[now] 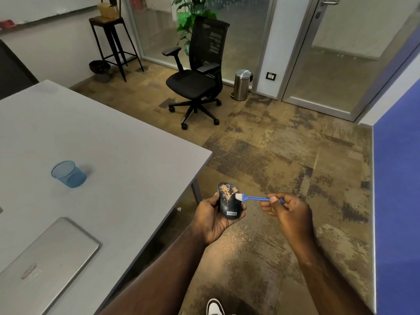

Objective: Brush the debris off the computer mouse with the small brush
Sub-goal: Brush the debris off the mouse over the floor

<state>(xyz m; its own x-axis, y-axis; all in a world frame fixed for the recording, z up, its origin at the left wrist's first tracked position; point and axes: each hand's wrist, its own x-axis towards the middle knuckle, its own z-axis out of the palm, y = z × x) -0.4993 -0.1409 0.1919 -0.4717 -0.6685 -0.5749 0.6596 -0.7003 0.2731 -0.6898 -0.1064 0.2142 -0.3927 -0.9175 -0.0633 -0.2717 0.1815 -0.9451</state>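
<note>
Black plastic, speckled with tan debris (228, 189) over its front half, the computer mouse (228, 201) sits cradled in the left hand (213, 218), whose fingers wrap its sides and hold it in the air beyond the corner of the grey table (127, 142), above the carpet. Beside it, the right hand (287, 212) pinches the far end of the small brush (254, 198), a thin blue handle with a white bristle tuft touching the mouse's right edge. My guess is that the mouse is light, hard and rather slick, so gripping its flanks seems wise; the brush looks slight and probably bends if pressed. Fine grit lies scattered on the carpet below the hands. On the table rest a closed laptop (47, 258) and a blue mesh cup (68, 174). Farther off stands an office chair (200, 71).
</note>
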